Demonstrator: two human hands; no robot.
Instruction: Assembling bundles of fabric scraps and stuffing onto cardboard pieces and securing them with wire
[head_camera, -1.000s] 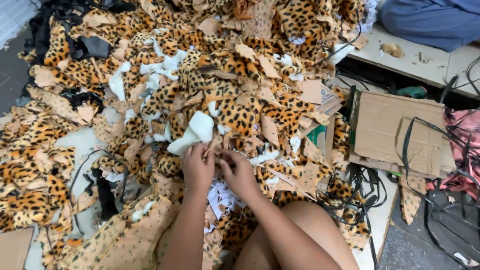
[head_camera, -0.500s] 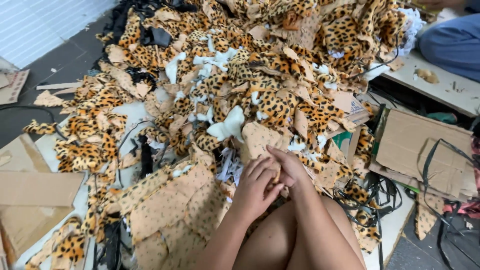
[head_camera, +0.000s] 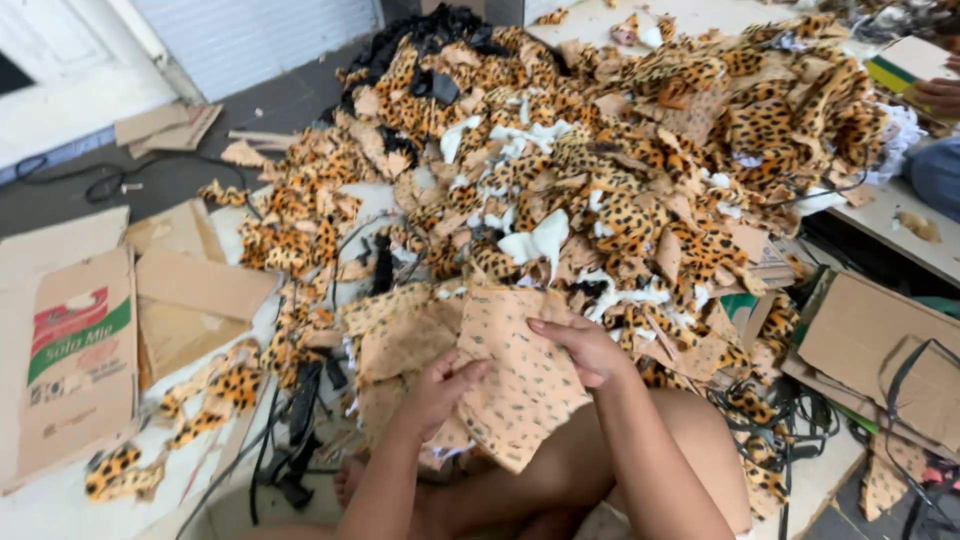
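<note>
Setting: grey floor (head_camera: 200, 170) strewn with flattened cardboard (head_camera: 80, 350) beside a low white table (head_camera: 60, 500).
Left hand (head_camera: 440, 390): forearm rising from below, fingers curled, pinching the lower left edge of a tan spotted fabric piece (head_camera: 515, 375).
Right hand (head_camera: 585, 345): forearm angled in from the lower right, palm down, fingers spread flat over the piece's upper right edge, thumb beneath.
Fabric piece: held above the knees, reverse side up.
Beyond: a heap of leopard-print scraps (head_camera: 600, 150) just behind it; black cables (head_camera: 300, 420) to the left.
</note>
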